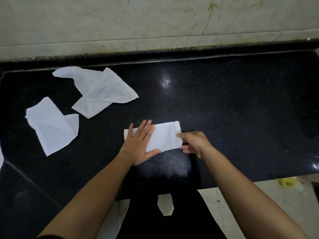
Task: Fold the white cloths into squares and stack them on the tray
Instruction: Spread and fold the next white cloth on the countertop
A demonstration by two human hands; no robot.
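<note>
I am standing at a black, speckled stone counter [233, 104] and looking down at my two bare arms reaching forward over it. A folded cloth [165, 138], white and doubled into a long rectangle, is lying flat on the counter near its front edge, roughly in the middle of the view, with its long sides running left to right.

My left hand [139, 144] is resting palm down on the left half of this cloth. Its fingers are lying straight and close together, pointing away from me, and the thumb is spread out along the cloth's near edge. The hand is pressing and gripping nothing.

My right hand [194, 142] is grasping the right end of the same cloth. The thumb is sitting on top of the near right corner while the other fingers are curling in beneath it, so the edge is being pinched between them.

Two more white cloths are waiting on the left side of the counter, well apart from my hands. A rumpled cloth [103, 88] is lying toward the back, twisted and partly turned over on itself. A half-folded cloth [50, 125] is lying nearer the left edge, loosely doubled, with one flap sticking out to its right. The two are lying close together without touching.

A pale, stained marble wall [155, 23] is rising behind the counter. Below the counter's front edge on the right, a small yellow object [287, 182], too blurred to identify, is lying on a light tiled floor [284, 204].
</note>
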